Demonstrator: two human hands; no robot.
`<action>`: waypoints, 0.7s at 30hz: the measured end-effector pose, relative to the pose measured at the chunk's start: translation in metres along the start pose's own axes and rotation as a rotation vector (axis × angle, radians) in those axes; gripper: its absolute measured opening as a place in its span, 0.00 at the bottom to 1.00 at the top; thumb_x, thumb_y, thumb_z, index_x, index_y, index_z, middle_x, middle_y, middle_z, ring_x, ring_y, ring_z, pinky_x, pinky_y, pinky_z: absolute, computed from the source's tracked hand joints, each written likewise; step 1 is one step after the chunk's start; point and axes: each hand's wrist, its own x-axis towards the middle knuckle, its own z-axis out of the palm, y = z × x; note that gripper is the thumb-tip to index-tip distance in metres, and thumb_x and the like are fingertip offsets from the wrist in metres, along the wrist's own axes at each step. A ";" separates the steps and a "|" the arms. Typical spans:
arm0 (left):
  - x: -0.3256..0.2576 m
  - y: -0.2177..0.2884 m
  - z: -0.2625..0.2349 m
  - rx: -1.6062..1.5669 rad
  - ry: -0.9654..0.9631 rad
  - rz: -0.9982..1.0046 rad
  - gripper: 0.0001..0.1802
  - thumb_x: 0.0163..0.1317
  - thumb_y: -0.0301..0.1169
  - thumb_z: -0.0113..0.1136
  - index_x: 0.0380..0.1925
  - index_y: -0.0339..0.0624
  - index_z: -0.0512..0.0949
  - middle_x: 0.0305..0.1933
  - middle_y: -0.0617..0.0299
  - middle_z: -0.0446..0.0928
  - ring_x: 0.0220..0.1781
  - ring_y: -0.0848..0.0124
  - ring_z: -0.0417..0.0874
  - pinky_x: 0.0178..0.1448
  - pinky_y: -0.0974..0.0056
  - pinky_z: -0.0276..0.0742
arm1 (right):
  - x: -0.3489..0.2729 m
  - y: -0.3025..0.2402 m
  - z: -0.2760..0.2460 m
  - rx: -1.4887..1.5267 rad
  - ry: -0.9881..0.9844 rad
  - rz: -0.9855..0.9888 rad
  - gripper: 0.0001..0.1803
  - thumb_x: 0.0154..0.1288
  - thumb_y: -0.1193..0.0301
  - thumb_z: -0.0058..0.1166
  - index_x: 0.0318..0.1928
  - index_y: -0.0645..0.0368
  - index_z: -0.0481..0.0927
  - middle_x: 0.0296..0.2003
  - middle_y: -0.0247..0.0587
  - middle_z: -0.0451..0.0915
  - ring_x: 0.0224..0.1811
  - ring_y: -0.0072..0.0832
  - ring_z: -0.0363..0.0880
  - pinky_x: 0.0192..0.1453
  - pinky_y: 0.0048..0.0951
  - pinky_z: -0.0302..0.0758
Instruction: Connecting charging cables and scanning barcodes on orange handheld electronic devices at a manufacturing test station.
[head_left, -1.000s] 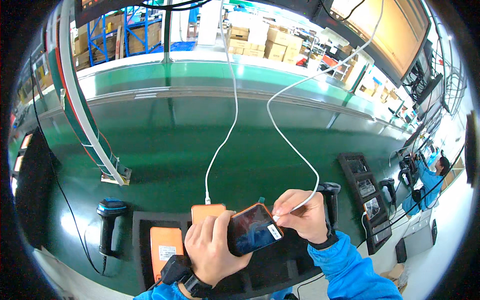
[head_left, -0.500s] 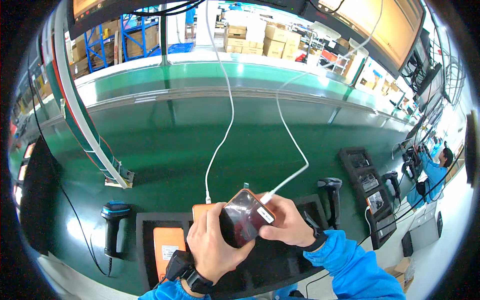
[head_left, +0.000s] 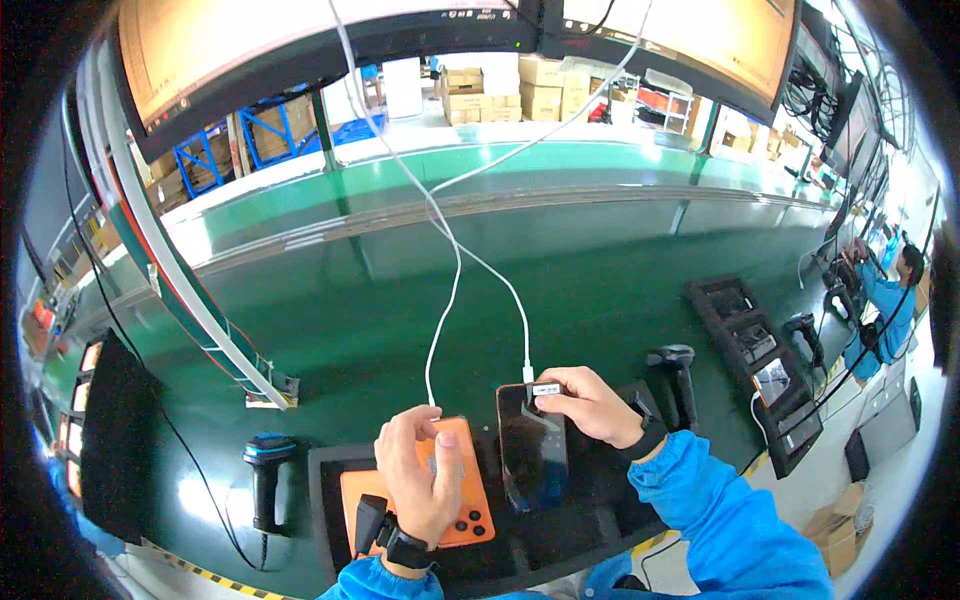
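My left hand (head_left: pixel 418 480) lies over an orange phone (head_left: pixel 470 485) that is back side up with its camera lenses at the lower end. Its fingers curl at the upper edge while the thumb presses on the back. A white cable (head_left: pixel 440 330) runs to that upper edge, its plug partly hidden by my fingers. With my right hand (head_left: pixel 590 405) I grip the top right corner of a dark-screened phone (head_left: pixel 533 455), thumb by a small white label. Another white cable plug (head_left: pixel 528 372) meets its top edge. A second orange phone (head_left: pixel 358 485) shows beneath my left wrist.
A black foam tray (head_left: pixel 590 530) lies under the phones. Barcode scanners stand left (head_left: pixel 266 475) and right (head_left: pixel 680 380). More phones sit in black trays at the far right (head_left: pixel 760 370) and far left (head_left: pixel 100 440). Monitors (head_left: pixel 330 60) hang above the green bench.
My hands have moved apart. The dark-screened phone, earlier over the orange phone and between both hands, is now beside it in my right hand alone. The two cables now cross.
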 end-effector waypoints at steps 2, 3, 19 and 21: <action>-0.001 -0.002 0.003 0.038 0.016 0.031 0.13 0.64 0.37 0.59 0.45 0.42 0.78 0.34 0.61 0.75 0.40 0.62 0.75 0.50 0.56 0.65 | 0.002 0.003 -0.002 -0.043 -0.011 -0.016 0.09 0.68 0.70 0.56 0.40 0.66 0.79 0.29 0.28 0.76 0.33 0.15 0.71 0.36 0.24 0.68; -0.002 -0.003 0.002 0.079 0.037 0.049 0.12 0.64 0.36 0.59 0.43 0.42 0.79 0.34 0.61 0.75 0.40 0.62 0.75 0.50 0.56 0.65 | 0.003 0.007 -0.002 -0.124 -0.017 -0.041 0.10 0.67 0.69 0.57 0.40 0.66 0.79 0.29 0.30 0.76 0.33 0.16 0.71 0.36 0.25 0.68; 0.024 -0.045 0.008 0.602 -0.113 0.094 0.33 0.65 0.60 0.55 0.55 0.44 0.73 0.51 0.48 0.79 0.51 0.46 0.79 0.55 0.41 0.70 | 0.014 0.043 -0.005 -0.309 0.006 -0.065 0.19 0.66 0.58 0.57 0.44 0.64 0.81 0.39 0.56 0.84 0.44 0.48 0.84 0.47 0.40 0.77; 0.033 -0.067 0.008 0.646 -0.241 0.019 0.36 0.63 0.64 0.55 0.55 0.44 0.73 0.51 0.45 0.81 0.54 0.45 0.80 0.56 0.41 0.71 | 0.017 0.046 -0.006 -0.271 -0.037 -0.004 0.21 0.67 0.56 0.55 0.43 0.65 0.82 0.42 0.57 0.84 0.46 0.47 0.84 0.50 0.40 0.77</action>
